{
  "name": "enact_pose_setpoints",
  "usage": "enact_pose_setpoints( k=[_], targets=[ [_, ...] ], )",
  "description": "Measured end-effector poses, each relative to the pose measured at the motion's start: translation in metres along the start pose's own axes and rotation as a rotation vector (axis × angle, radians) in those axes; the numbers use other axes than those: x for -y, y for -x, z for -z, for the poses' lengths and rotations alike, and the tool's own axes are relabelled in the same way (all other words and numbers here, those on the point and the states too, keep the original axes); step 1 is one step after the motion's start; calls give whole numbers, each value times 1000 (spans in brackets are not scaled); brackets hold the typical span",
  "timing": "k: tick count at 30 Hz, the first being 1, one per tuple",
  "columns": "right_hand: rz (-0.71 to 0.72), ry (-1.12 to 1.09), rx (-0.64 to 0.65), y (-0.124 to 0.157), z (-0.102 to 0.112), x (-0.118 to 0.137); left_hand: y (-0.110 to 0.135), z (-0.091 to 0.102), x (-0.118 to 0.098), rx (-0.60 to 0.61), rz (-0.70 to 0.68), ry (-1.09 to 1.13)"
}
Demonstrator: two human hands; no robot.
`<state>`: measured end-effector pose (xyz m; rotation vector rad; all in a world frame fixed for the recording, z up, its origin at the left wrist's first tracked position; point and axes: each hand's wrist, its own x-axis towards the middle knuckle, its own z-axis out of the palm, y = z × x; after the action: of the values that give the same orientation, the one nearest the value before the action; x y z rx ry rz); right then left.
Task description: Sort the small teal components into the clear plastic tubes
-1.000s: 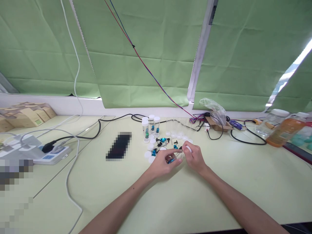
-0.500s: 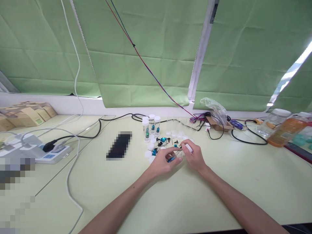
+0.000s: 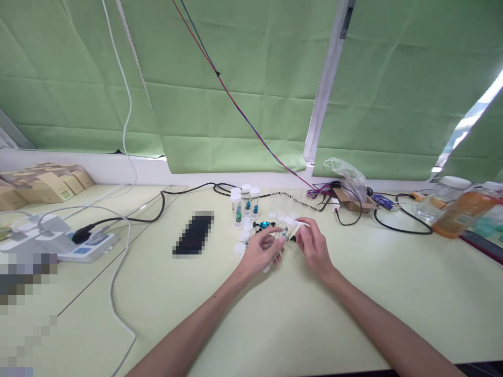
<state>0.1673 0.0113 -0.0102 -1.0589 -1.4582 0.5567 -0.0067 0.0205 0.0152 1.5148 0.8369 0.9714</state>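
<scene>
My left hand is closed around a clear plastic tube with a small blue part visible inside. The tube is tilted, its upper end toward the upper right; a white piece shows at its lower end below my fingers. Just right of the upper end is my right hand, its fingers curved and apart, with nothing seen in them. White caps lie close behind the fingertips, and whether one sits on the tube I cannot tell. A blue-and-black part lies behind my left hand. A thin bent metal rod shows between the hands.
Several capped tubes with blue-green parts stand behind my left hand. Clear uncapped tubes stand at the back. Left are a blurred dark rectangle and a power strip. Cables, a cardboard tray and bottles lie right.
The tube has turned in my left hand so its upper end points up and to the right. My right hand has drawn back slightly, its fingers opened from around a white cap.
</scene>
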Motion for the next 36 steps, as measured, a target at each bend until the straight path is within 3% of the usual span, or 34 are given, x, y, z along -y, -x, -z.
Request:
enact_pose_setpoints(
  k=[11,25,31,36],
  targets=[
    [23,21,14,0,0,-1,0,-1,3,51,-67,30],
    [25,33,21,-1,1,1,1,-3,0,15,-16,88],
    [11,43,52,0,1,0,1,-2,5,-11,-36,55],
    [48,18,149,-1,1,2,3,-4,5,-52,-96,-132]
  ],
)
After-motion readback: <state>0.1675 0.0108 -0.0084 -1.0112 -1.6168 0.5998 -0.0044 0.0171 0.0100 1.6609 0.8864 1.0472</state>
